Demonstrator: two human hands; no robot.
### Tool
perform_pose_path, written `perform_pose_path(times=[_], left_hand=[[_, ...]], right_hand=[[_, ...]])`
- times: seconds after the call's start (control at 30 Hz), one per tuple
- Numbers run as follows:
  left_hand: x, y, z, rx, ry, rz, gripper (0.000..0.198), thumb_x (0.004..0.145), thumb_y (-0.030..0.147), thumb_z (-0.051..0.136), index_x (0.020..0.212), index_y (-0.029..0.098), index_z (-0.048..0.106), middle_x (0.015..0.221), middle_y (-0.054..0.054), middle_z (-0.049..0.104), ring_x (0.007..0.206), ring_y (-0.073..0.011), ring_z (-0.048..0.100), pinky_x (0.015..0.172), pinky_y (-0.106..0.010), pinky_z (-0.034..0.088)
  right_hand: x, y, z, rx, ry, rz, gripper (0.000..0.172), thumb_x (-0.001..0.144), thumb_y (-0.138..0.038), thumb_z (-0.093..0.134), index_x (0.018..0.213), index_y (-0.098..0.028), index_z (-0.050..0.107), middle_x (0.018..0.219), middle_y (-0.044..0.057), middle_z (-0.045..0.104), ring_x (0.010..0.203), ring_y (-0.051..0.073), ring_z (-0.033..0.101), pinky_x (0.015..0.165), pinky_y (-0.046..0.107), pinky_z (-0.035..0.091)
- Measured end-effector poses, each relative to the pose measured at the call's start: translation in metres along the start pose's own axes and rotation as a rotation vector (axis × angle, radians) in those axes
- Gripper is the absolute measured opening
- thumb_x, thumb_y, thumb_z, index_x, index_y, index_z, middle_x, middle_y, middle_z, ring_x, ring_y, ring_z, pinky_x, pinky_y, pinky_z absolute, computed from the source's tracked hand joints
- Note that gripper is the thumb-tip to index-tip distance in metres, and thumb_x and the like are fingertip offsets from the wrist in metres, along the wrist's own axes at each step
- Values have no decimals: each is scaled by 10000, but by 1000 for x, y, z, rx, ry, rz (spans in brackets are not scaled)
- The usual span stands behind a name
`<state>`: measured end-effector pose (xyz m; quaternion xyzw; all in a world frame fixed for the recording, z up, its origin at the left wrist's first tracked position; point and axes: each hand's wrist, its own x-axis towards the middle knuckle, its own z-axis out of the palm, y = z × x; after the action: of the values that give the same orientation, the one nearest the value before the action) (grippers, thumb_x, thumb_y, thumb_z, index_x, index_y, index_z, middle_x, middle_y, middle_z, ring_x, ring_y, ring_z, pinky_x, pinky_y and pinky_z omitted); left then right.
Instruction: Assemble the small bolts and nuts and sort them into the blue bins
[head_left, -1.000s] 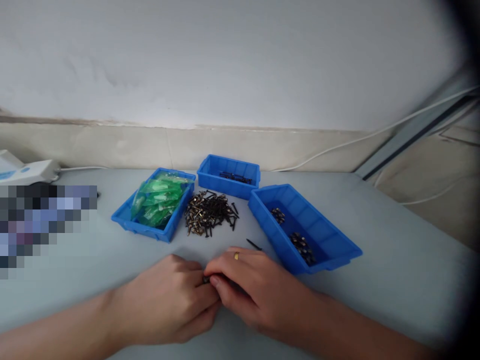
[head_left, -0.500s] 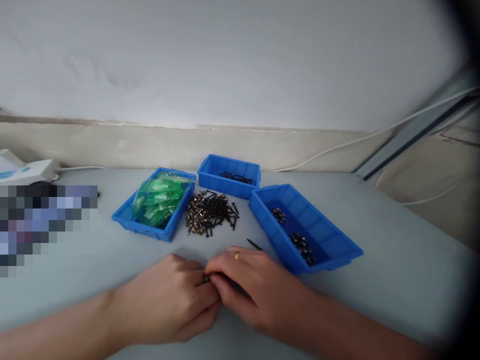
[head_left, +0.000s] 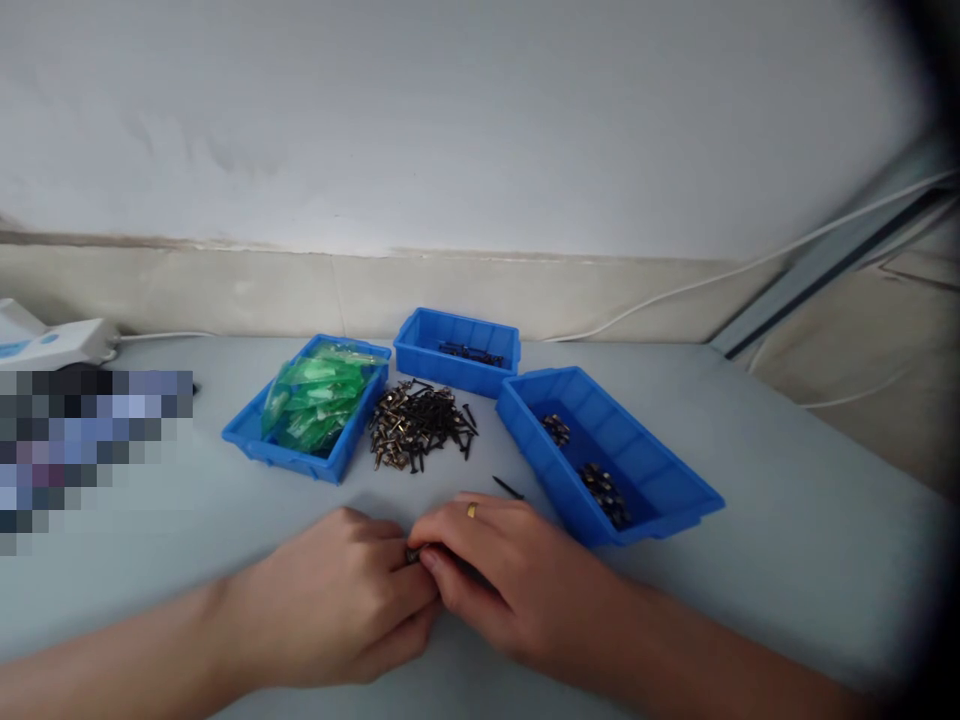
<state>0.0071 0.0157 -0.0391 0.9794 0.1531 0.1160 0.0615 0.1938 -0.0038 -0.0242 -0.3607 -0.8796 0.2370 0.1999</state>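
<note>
My left hand [head_left: 352, 600] and my right hand [head_left: 510, 570] meet over the near part of the table, fingers closed and touching. Between their fingertips a small dark metal piece [head_left: 413, 553] shows; most of it is hidden, so its kind is unclear. The right thumb and forefinger pinch at it from one side, the curled left fingers from the other. A gold ring [head_left: 472, 510] sits on a right finger. Just beyond the right hand lies a single dark screw [head_left: 508, 487]. Farther off is a heap of black screws and brassy metal pieces [head_left: 420, 425].
A blue bin [head_left: 281, 462] at the left holds green plastic packets [head_left: 322, 395]. Another blue bin [head_left: 454, 370] at the back contains dark screws. The right blue bin [head_left: 645, 455] has small metal parts [head_left: 604, 492] in it. A white device [head_left: 67, 342] stands far left, near a pixelated area.
</note>
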Motion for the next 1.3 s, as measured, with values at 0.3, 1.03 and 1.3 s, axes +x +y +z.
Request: perform_pose_path(times=[0.3, 1.03, 1.3], left_hand=[[-2, 0, 0, -2, -31, -7, 250, 874, 163, 438, 640, 170, 524, 578, -7, 584, 505, -151, 519, 477, -296, 333], [-1, 0, -1, -61, -19, -29, 272, 908, 176, 415, 668, 169, 542, 597, -4, 592, 520, -153, 544, 492, -290, 373], [-2, 0, 0, -63, -21, -25, 291, 922, 176, 390, 680, 172, 551, 606, -6, 590, 531, -154, 536, 500, -299, 393]], right_hand=[[0, 0, 0, 19, 14, -2, 100, 898, -138, 466, 920, -176, 556, 817, 16, 620, 772, 153, 586, 719, 270, 410], [0, 1, 1, -15, -13, -8, 107, 910, -151, 456, 942, -171, 557, 821, 18, 615, 778, 154, 584, 735, 277, 411], [0, 0, -1, -24, -27, -2, 117, 919, -161, 442, 949, -184, 552, 825, 19, 619, 774, 154, 582, 732, 277, 412]])
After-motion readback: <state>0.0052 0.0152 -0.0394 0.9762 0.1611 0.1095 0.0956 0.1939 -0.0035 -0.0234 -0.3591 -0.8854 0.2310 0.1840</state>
